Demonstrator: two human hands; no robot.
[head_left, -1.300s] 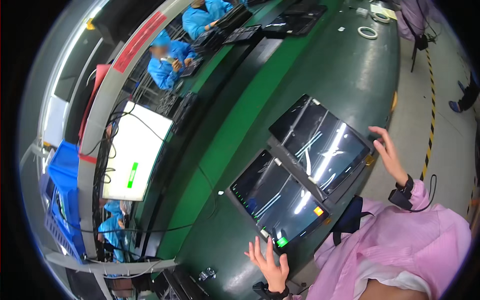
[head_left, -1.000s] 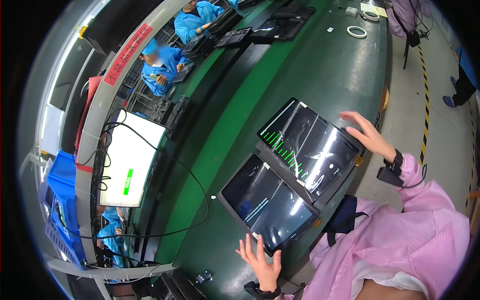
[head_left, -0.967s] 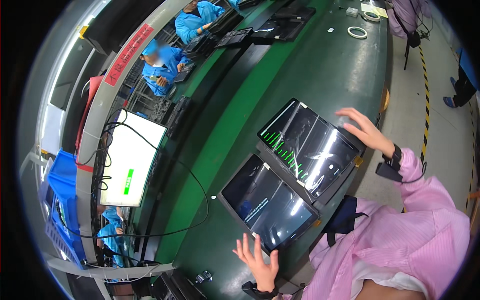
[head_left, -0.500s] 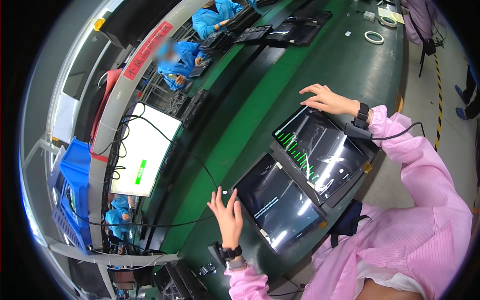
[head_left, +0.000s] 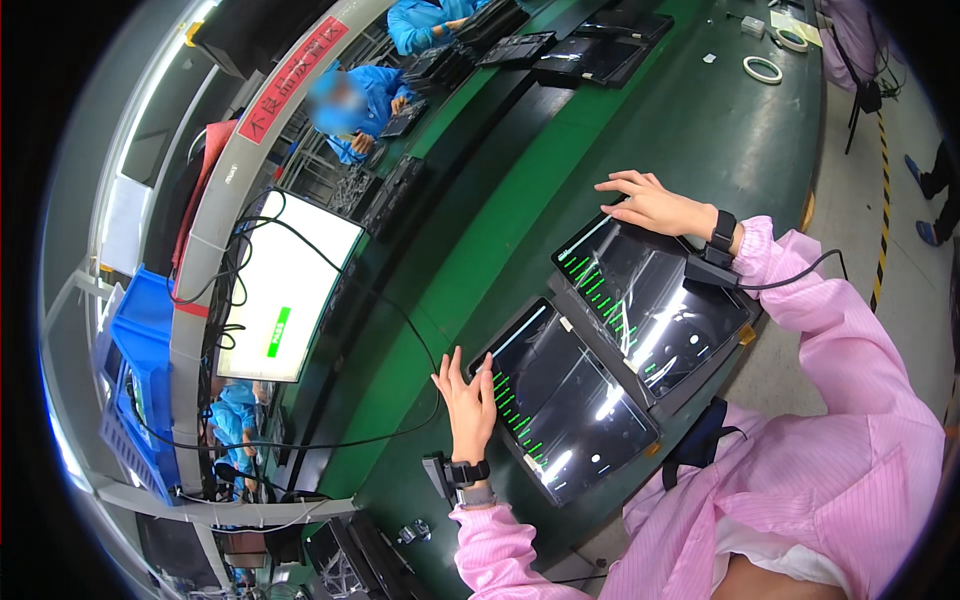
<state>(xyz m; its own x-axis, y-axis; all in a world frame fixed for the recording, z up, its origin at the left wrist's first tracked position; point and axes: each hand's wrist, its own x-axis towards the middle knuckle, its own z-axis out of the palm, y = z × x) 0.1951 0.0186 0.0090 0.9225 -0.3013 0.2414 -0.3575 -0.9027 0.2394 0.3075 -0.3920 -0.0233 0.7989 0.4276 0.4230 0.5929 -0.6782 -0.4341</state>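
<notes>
Two black tablets with glossy, film-covered screens lie side by side on the green workbench. On the left tablet (head_left: 575, 400) a row of green bars runs down the left part of the screen. My left hand (head_left: 466, 405) is open at that tablet's upper left corner, its fingers spread and thumb by the edge. The right tablet (head_left: 650, 290) shows similar green bars. Over its far edge reaches my right hand (head_left: 655, 208), open with fingers stretched out; whether the fingertips touch the tablet I cannot tell. Neither hand holds anything.
A lit monitor (head_left: 288, 290) with a green label stands at the left, its black cable (head_left: 420, 345) looping across the bench. Farther off are stacked dark devices (head_left: 605, 60), tape rolls (head_left: 762, 70) and co-workers in blue (head_left: 362, 105). A blue bin (head_left: 145, 330) hangs far left.
The left tablet's screen has switched from lines of text to green bars. My left hand has shifted slightly right and up, closer to the tablet's corner. My right hand has barely moved.
</notes>
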